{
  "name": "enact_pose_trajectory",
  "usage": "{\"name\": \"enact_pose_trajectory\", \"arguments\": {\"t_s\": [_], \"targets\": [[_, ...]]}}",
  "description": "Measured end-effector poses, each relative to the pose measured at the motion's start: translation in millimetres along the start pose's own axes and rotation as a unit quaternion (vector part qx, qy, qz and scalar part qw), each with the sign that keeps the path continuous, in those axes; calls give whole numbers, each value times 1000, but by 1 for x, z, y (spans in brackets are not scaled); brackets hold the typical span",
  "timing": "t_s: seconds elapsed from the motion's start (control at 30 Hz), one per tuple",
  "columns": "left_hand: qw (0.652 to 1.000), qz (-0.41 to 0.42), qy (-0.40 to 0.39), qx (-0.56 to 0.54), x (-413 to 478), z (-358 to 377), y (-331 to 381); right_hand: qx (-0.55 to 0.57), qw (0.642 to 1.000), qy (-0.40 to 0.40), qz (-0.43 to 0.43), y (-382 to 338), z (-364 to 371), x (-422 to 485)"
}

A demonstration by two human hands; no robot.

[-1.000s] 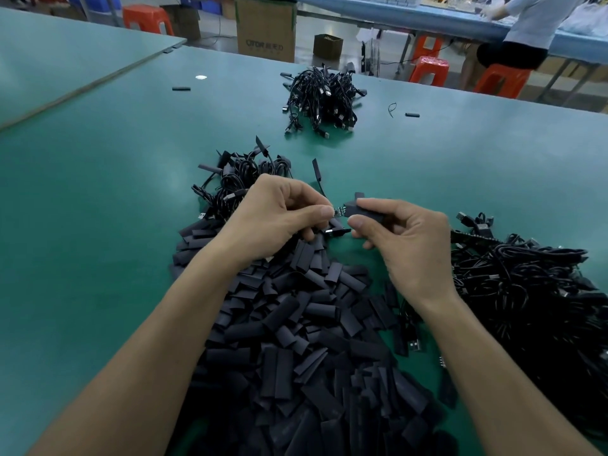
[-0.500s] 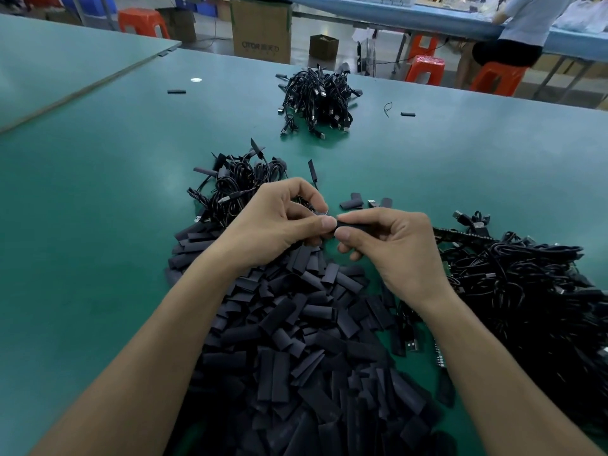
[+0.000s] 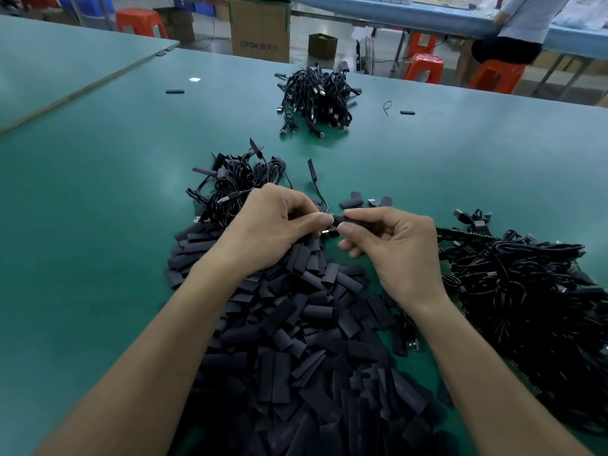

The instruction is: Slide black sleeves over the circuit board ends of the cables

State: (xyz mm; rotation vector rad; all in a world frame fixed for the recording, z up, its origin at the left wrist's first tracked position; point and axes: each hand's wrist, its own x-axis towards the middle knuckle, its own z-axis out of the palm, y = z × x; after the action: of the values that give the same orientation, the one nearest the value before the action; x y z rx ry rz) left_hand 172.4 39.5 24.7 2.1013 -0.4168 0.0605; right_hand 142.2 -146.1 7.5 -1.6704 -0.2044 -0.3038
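Where the frame's lower edge cut it off, the sleeve pile (image 3: 296, 357) lay heaped on the green counter (image 3: 98, 209) between the two forearms. Right of it, a cable heap (image 3: 526, 291) ran out past the frame's side, and a dark strip (image 3: 467, 232) half buried under it was hard to make out.

Above the pile, the right grip (image 3: 401, 251) pinched a sleeve (image 3: 358, 222) between thumb and forefinger, with the other fingers curled. The left grip (image 3: 273, 232) met it thumb to thumb, clenched on a cable (image 3: 320, 195) whose thin cord looped up behind the knuckles. The cable's board end was hidden between the fingertips, so how far the sleeve sat over it could not be told.

Just behind the left grip lay a small tangle (image 3: 237, 189) of cables, and a few loose sleeves (image 3: 352, 204) lay just behind the right. Well beyond, a bundle (image 3: 316, 97) rested mid-counter, with a stray sleeve (image 3: 407, 112) apart from it.

Past the far edge stood a box (image 3: 260, 28), orange stools (image 3: 424, 65) and a seated person (image 3: 519, 28) at a blue counter, cut off at the top.
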Motion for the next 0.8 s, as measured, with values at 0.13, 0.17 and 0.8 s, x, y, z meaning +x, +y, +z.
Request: {"name": "enact_pose_trajectory", "arguments": {"t_s": [0.13,0.17,0.8], "targets": [[999,9,-27,-16,-1,1,2,-1,1000,-24,0,1,1,1],[999,12,-34,-21,-1,1,1,2,1000,-24,1,1,1,1],[998,24,-31,-39,-1,6,4,56,987,151,-5,9,19,-14]]}}
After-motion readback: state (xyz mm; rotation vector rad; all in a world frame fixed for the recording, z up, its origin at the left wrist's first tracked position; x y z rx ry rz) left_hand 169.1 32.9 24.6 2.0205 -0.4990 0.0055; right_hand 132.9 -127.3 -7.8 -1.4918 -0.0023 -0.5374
